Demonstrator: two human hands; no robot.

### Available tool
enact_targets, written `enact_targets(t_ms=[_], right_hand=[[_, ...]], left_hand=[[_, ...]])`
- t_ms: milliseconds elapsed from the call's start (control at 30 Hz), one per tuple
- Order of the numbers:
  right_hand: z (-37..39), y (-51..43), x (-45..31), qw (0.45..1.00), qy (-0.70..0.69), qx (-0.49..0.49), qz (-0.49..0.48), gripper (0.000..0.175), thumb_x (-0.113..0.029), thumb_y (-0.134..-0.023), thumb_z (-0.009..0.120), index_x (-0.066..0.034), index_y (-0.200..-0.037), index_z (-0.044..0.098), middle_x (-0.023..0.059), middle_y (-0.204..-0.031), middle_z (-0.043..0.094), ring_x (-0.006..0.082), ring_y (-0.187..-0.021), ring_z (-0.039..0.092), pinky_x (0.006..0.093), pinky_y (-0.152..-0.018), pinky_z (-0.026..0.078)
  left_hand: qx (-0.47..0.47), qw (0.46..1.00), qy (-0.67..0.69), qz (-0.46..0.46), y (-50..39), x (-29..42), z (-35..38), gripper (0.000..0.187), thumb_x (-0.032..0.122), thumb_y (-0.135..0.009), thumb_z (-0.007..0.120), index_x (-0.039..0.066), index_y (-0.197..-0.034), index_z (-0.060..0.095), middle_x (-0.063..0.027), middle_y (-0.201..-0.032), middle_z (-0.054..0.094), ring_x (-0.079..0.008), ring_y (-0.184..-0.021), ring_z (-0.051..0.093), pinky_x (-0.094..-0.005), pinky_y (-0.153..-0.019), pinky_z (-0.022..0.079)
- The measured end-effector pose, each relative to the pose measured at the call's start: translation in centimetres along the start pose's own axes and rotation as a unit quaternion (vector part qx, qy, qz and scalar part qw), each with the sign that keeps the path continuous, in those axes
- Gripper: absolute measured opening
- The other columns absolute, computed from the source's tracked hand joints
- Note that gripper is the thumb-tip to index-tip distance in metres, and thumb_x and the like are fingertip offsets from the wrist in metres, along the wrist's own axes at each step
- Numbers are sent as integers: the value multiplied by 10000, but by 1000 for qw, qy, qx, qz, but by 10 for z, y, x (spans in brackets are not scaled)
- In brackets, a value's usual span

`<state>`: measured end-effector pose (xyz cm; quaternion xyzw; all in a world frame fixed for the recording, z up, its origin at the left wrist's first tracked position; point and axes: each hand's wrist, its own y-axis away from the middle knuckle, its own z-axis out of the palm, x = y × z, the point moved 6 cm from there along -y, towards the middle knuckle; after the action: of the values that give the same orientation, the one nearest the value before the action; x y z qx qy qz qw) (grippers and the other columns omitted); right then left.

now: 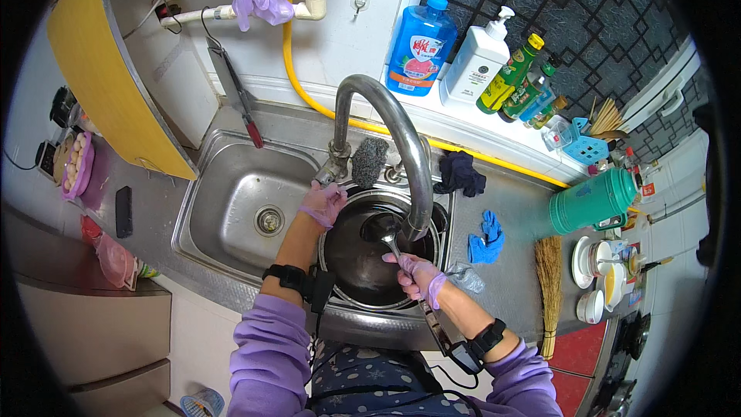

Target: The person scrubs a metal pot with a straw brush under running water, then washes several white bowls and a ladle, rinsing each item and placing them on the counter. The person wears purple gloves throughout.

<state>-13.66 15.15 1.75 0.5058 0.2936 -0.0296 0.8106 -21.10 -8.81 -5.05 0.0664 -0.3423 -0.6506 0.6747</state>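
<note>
My left hand (324,205), in a thin purplish glove, has its fingers at the handle of the metal faucet (331,172), between the two sink basins. My right hand (419,279), gloved alike, grips the long handle of a metal ladle (435,327). The ladle's bowl (377,227) is over a dark round wok (365,281) that sits in the right basin. Above the wok arches the faucet's spout (418,185), its mouth close to the ladle's bowl. A grey scouring pad (369,162) rests behind the wok, beside the faucet's base.
The left basin (231,202) lies beside the wok. Right of it are a blue glove (487,238), a dark cloth (460,174), a straw brush (547,289) and a green thermos (591,201). Several bottles (422,49) line the sill. A yellow board (116,69) leans at left.
</note>
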Motion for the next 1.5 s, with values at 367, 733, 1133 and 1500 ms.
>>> enact_targets(t_ms=[367,733,1133,1500], right_hand=[[2,1,2,1000,7,2,1,396,-397,-961,336,-145,-1246,447,-30,-558,325,71,-392,229,229,-362,170],[-1,-2,8,1000,-2,11,23,325,-342,-978,312,-176,-1184,502,-12,-548,373,79,-379,253,232,-351,197],[-3,-1,46,992,110,41,-57,289,-294,-962,387,-117,-1094,574,17,-486,423,110,-297,297,258,-297,206],[-13,-3,46,993,86,26,-79,272,-225,-966,370,-124,-1065,602,-11,-472,398,99,-324,303,255,-308,216]], left_hand=[[-37,998,-48,7,2,4,3,357,-39,-818,519,133,-1090,364,-78,-798,521,-178,-660,551,-302,-582,506],[19,977,-193,84,3,-6,-17,195,160,-870,487,118,-1056,446,-106,-911,533,-219,-841,551,-338,-728,489],[-66,562,-806,174,72,-100,52,350,357,-788,551,79,-993,608,-153,-953,611,-333,-937,557,-392,-839,429],[58,568,-725,386,106,-96,42,372,269,-872,413,51,-1154,519,-180,-1121,555,-362,-1049,497,-400,-918,380]])
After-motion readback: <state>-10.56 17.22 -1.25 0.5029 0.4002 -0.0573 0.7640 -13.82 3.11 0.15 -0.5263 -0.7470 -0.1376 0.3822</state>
